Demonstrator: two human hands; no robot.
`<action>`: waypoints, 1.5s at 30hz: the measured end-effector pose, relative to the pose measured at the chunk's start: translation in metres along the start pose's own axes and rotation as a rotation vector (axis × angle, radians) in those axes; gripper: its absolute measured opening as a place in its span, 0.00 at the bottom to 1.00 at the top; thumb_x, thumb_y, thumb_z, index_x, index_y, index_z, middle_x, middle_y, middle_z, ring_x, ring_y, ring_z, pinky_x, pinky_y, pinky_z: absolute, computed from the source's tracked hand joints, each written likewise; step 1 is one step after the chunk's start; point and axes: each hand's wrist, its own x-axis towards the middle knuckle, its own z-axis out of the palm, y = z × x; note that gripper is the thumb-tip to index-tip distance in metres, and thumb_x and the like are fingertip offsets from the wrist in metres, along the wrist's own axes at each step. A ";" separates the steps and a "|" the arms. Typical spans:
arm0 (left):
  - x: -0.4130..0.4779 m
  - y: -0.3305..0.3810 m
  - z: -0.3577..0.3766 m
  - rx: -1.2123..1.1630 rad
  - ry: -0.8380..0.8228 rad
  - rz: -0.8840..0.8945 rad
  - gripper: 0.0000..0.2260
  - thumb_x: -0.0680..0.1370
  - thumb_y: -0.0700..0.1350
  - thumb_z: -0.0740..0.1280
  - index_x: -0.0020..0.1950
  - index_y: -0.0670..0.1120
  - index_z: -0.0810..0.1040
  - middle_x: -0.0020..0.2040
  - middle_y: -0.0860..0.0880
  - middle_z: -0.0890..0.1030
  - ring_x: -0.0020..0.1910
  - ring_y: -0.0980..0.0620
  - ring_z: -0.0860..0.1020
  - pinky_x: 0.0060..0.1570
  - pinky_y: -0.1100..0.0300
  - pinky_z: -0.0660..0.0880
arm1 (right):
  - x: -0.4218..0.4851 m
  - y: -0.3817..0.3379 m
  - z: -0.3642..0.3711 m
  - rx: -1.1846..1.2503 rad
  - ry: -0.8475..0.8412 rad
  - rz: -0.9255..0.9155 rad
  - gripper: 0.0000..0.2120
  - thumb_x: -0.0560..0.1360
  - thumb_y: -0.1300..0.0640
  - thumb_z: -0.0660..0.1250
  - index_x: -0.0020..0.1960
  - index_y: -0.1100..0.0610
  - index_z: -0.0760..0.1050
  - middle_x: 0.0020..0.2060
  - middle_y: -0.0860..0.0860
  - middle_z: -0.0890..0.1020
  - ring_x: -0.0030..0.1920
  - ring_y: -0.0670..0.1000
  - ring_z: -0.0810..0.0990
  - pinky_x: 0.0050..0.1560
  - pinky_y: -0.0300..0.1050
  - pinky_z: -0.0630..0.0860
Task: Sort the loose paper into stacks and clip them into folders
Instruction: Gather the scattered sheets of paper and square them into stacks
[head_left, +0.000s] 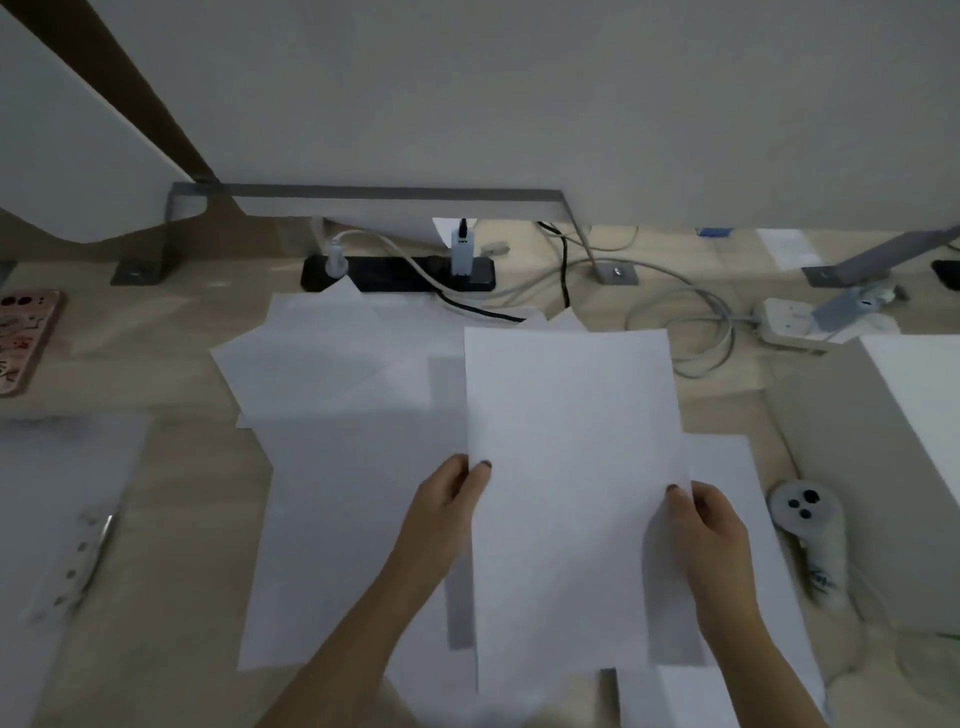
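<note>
held up over the worktop (182, 467): one blank white sheet (571, 493), gripped at its lower left edge by the left hand (447, 499) and at its lower right edge by the right hand (711, 525), thumbs on top, fingers behind. no print or writing legible on it. beneath and behind, loose paper (337, 364) spread in overlapping layers across the middle of the worktop. at far left, a pale folder (57, 519) with a metal clip strip, lying flat. at left edge, a pink patterned phone case (23, 338), markings too blurred to read. at the back, a black power strip (400, 270) with white plugs and trailing cables. right of the sheets, a white controller (810, 535) with dark buttons; small dark marking on its handle, unreadable.
</note>
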 end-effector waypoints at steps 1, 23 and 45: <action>0.003 -0.005 0.018 0.015 -0.044 -0.030 0.15 0.79 0.47 0.60 0.38 0.38 0.67 0.35 0.45 0.66 0.35 0.51 0.67 0.40 0.57 0.66 | 0.007 0.010 -0.017 -0.029 0.037 0.022 0.07 0.79 0.56 0.58 0.47 0.56 0.73 0.38 0.49 0.76 0.39 0.49 0.73 0.36 0.43 0.67; 0.028 -0.059 0.158 0.587 -0.021 -0.188 0.07 0.78 0.49 0.62 0.44 0.47 0.74 0.46 0.50 0.78 0.38 0.53 0.74 0.37 0.61 0.68 | 0.071 0.114 -0.100 -0.282 0.144 0.217 0.10 0.79 0.61 0.56 0.54 0.65 0.73 0.43 0.57 0.76 0.42 0.54 0.71 0.42 0.43 0.63; 0.044 -0.059 0.046 0.452 0.407 -0.397 0.29 0.70 0.50 0.72 0.66 0.41 0.66 0.63 0.41 0.72 0.62 0.41 0.71 0.61 0.47 0.71 | 0.029 0.078 0.010 -0.763 -0.370 -0.340 0.34 0.75 0.43 0.62 0.75 0.53 0.54 0.75 0.57 0.53 0.75 0.57 0.55 0.73 0.48 0.56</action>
